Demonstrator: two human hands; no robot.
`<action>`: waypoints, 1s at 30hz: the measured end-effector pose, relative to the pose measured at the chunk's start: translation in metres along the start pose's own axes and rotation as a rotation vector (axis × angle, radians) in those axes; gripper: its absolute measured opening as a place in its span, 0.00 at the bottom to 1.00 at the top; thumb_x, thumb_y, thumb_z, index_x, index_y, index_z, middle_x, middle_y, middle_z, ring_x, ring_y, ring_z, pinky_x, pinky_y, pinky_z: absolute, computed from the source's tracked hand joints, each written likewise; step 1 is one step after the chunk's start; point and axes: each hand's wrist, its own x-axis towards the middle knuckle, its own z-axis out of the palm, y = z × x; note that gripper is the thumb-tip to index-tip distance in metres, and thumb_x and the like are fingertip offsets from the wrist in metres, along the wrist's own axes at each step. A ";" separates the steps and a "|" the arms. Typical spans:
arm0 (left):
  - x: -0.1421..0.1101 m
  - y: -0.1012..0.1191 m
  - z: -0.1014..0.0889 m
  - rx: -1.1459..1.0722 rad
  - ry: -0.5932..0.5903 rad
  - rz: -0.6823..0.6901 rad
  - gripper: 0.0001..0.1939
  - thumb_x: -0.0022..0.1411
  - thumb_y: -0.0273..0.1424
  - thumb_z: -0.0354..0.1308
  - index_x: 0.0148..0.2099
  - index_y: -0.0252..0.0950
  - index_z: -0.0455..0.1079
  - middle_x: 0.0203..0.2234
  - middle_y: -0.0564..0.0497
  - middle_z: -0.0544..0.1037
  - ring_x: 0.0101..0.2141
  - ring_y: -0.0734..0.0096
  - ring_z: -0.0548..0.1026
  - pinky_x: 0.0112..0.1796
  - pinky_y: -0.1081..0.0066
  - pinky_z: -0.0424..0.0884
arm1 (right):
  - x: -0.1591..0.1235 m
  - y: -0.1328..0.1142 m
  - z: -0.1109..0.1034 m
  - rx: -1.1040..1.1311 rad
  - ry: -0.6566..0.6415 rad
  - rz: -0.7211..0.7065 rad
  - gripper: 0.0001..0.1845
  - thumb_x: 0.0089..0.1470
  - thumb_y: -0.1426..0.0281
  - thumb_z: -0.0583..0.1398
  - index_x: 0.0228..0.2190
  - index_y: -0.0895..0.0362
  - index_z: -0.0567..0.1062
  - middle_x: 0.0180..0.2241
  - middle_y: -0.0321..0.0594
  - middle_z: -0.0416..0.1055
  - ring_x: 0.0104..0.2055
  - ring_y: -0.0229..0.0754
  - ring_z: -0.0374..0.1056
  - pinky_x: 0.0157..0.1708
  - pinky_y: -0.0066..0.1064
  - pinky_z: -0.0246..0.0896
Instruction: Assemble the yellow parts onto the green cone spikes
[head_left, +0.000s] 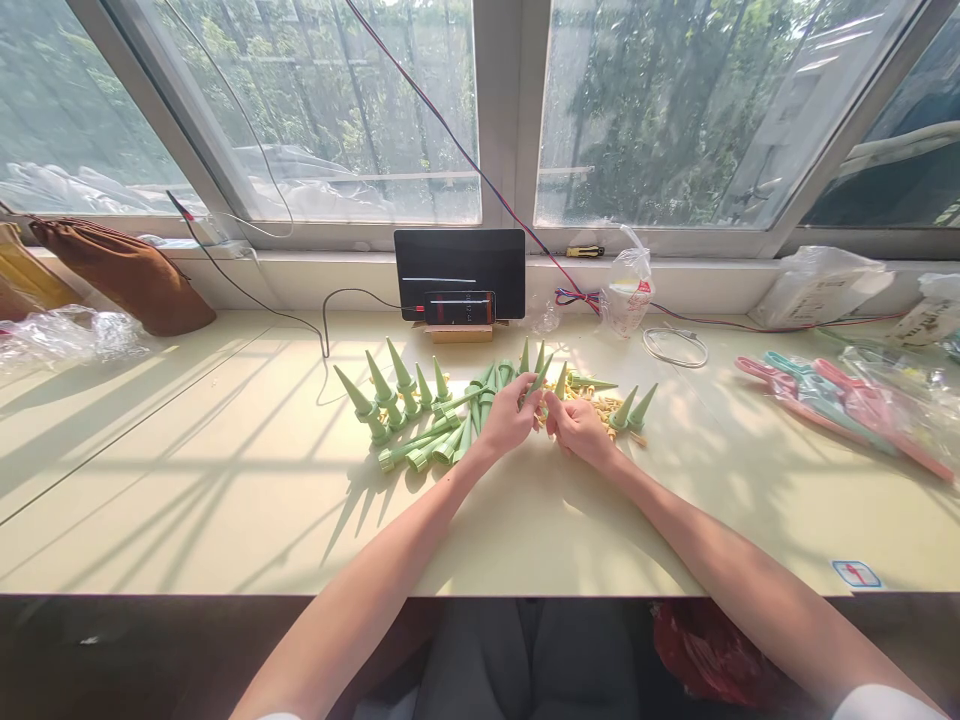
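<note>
My left hand (pixel 510 418) is closed around a green plastic spike (pixel 541 372), its pointed end tilted up and to the right. Close beside it, my right hand (pixel 579 428) is pinched near the spike's lower end; whatever its fingers hold is hidden. Left of my hands, several green cone-tipped spikes (pixel 381 380) stand upright on the table, and more green spikes (pixel 424 450) lie in a loose heap. Small yellowish pieces (pixel 600 405) are scattered behind and beside my right hand. Two upright green cones (pixel 643 408) stand at the right end.
A dark tablet (pixel 459 255) and a phone (pixel 459 308) lean on a stand at the back. A plastic-bagged cup (pixel 628 295) and a coiled cable (pixel 675 347) lie behind to the right. Pink and teal packaged items (pixel 840 400) are far right; a brown pouch (pixel 142 280) is far left.
</note>
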 end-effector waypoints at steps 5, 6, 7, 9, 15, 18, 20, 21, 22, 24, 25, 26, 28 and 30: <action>0.000 -0.002 0.001 0.009 0.007 -0.019 0.15 0.66 0.39 0.52 0.50 0.36 0.67 0.27 0.52 0.72 0.21 0.77 0.71 0.25 0.73 0.70 | 0.001 0.004 0.000 -0.004 -0.010 -0.002 0.41 0.61 0.41 0.44 0.10 0.55 0.66 0.04 0.33 0.55 0.10 0.35 0.56 0.20 0.28 0.57; 0.000 -0.002 0.001 0.014 0.007 -0.018 0.15 0.66 0.38 0.52 0.50 0.36 0.67 0.27 0.52 0.72 0.22 0.76 0.72 0.25 0.73 0.70 | 0.002 0.005 0.000 -0.001 -0.016 0.006 0.41 0.61 0.41 0.44 0.10 0.55 0.67 0.05 0.34 0.55 0.10 0.35 0.56 0.20 0.28 0.57; 0.000 -0.002 0.001 0.019 0.010 -0.020 0.14 0.67 0.38 0.51 0.50 0.36 0.67 0.28 0.52 0.72 0.22 0.76 0.72 0.25 0.73 0.70 | 0.002 0.005 0.000 0.003 -0.023 0.017 0.42 0.61 0.41 0.43 0.11 0.55 0.67 0.05 0.34 0.56 0.10 0.35 0.57 0.20 0.28 0.57; 0.000 -0.001 0.002 0.027 0.025 -0.030 0.14 0.67 0.36 0.51 0.50 0.35 0.67 0.29 0.51 0.72 0.24 0.75 0.73 0.25 0.73 0.71 | 0.003 0.006 0.000 0.012 -0.043 0.034 0.42 0.61 0.41 0.42 0.12 0.56 0.69 0.05 0.34 0.56 0.10 0.35 0.58 0.20 0.28 0.57; 0.002 -0.002 0.001 0.023 0.072 -0.027 0.13 0.66 0.37 0.53 0.48 0.35 0.68 0.29 0.52 0.72 0.22 0.76 0.72 0.26 0.72 0.72 | 0.003 0.007 0.001 -0.007 -0.107 -0.005 0.41 0.61 0.41 0.43 0.14 0.56 0.70 0.08 0.33 0.58 0.11 0.34 0.57 0.19 0.28 0.56; 0.002 -0.003 0.000 0.008 0.094 -0.016 0.13 0.65 0.39 0.54 0.47 0.35 0.68 0.28 0.52 0.71 0.21 0.76 0.72 0.25 0.73 0.72 | 0.002 0.005 0.001 -0.022 -0.078 -0.007 0.40 0.62 0.42 0.43 0.14 0.56 0.69 0.08 0.34 0.58 0.11 0.35 0.58 0.20 0.29 0.58; 0.002 -0.002 -0.001 0.000 0.111 -0.011 0.14 0.65 0.39 0.54 0.47 0.36 0.68 0.27 0.52 0.71 0.22 0.76 0.72 0.24 0.73 0.71 | 0.002 0.003 0.001 -0.023 -0.018 -0.012 0.39 0.62 0.43 0.43 0.16 0.56 0.69 0.08 0.34 0.58 0.12 0.36 0.59 0.21 0.29 0.59; 0.003 -0.002 -0.001 0.001 0.121 -0.008 0.14 0.65 0.39 0.54 0.47 0.36 0.68 0.27 0.52 0.71 0.22 0.76 0.72 0.24 0.73 0.71 | 0.002 0.002 0.001 -0.012 0.018 -0.015 0.36 0.62 0.43 0.44 0.18 0.56 0.69 0.09 0.33 0.60 0.12 0.36 0.60 0.20 0.29 0.59; 0.003 -0.001 -0.001 0.006 0.131 -0.007 0.13 0.65 0.39 0.54 0.46 0.36 0.68 0.27 0.52 0.71 0.21 0.76 0.71 0.24 0.73 0.71 | 0.001 0.001 0.001 0.006 0.050 -0.022 0.33 0.62 0.44 0.46 0.22 0.56 0.70 0.10 0.33 0.62 0.12 0.36 0.60 0.19 0.30 0.59; 0.003 0.000 -0.001 0.014 0.151 -0.011 0.12 0.65 0.38 0.53 0.46 0.36 0.68 0.26 0.53 0.70 0.20 0.76 0.70 0.23 0.73 0.70 | 0.001 -0.001 0.001 0.050 0.086 -0.043 0.26 0.61 0.46 0.51 0.30 0.56 0.70 0.14 0.32 0.65 0.12 0.37 0.60 0.16 0.29 0.56; 0.003 0.000 -0.002 0.018 0.158 -0.014 0.12 0.65 0.38 0.53 0.45 0.36 0.68 0.26 0.53 0.69 0.20 0.76 0.70 0.23 0.73 0.70 | 0.001 -0.001 0.001 0.065 0.087 -0.057 0.24 0.60 0.47 0.53 0.33 0.55 0.69 0.16 0.31 0.66 0.12 0.36 0.60 0.15 0.29 0.55; 0.003 0.000 -0.002 0.022 0.160 -0.014 0.11 0.65 0.37 0.53 0.45 0.36 0.68 0.26 0.53 0.69 0.20 0.76 0.70 0.23 0.73 0.70 | 0.001 -0.001 0.001 0.072 0.079 -0.074 0.22 0.59 0.48 0.55 0.35 0.55 0.68 0.17 0.31 0.66 0.12 0.36 0.60 0.14 0.29 0.55; 0.003 0.001 -0.002 0.040 0.150 -0.009 0.10 0.66 0.36 0.52 0.45 0.36 0.68 0.27 0.52 0.70 0.20 0.76 0.70 0.23 0.73 0.70 | 0.000 -0.001 0.001 0.076 0.057 -0.103 0.19 0.59 0.50 0.57 0.36 0.54 0.67 0.18 0.31 0.67 0.12 0.36 0.60 0.14 0.29 0.56; 0.002 0.001 -0.001 0.070 0.140 -0.008 0.10 0.66 0.36 0.52 0.44 0.36 0.68 0.29 0.52 0.71 0.20 0.76 0.70 0.23 0.73 0.70 | -0.001 -0.001 0.002 0.082 0.036 -0.119 0.18 0.59 0.52 0.57 0.35 0.54 0.67 0.19 0.31 0.66 0.13 0.36 0.60 0.14 0.29 0.55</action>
